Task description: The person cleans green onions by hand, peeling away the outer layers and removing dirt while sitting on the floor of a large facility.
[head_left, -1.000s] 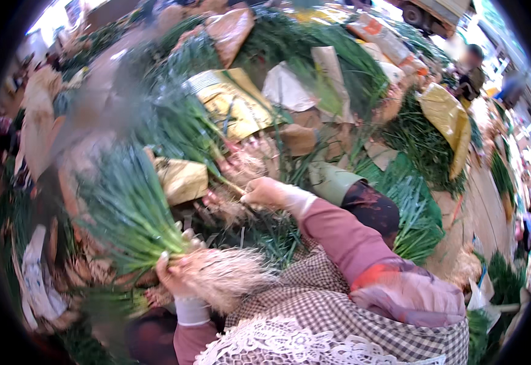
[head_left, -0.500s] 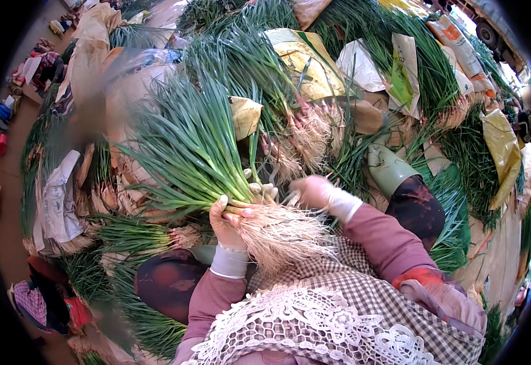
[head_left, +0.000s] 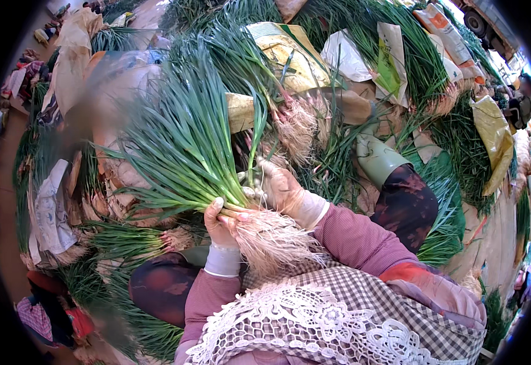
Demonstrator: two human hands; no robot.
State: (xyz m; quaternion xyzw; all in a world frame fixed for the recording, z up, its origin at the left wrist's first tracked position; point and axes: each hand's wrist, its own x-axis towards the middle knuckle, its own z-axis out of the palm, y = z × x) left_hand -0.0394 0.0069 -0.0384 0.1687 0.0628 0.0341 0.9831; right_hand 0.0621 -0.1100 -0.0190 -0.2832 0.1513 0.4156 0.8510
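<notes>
My left hand [head_left: 219, 226] is closed round a big bunch of spring onions [head_left: 207, 173], thumb across the pale stems. The long green leaves fan up and to the left. Pale stringy roots [head_left: 277, 240] hang to the right, over my checked apron. At the right side of the stems my right hand [head_left: 282, 190] is closed with bent fingers, beside a stalk [head_left: 255, 152] standing a little apart. What its fingertips pinch is hidden. White-covered fingertips [head_left: 250, 192] show between the hands, against the stems.
More rooted bunches [head_left: 299, 125] lie ahead, with yellow sacking [head_left: 286, 52] over some. Another small bunch [head_left: 137, 238] rests by my left knee. Loose leaves and white sacks [head_left: 52, 207] spread around. A green boot [head_left: 380, 159] and my bent knees flank the work. A truck wheel [head_left: 475, 24] stands far right.
My right hand, blurred and off to the right of the roots before, has moved left against the stems. The left hand keeps its hold on the bunch. The view has shifted slightly.
</notes>
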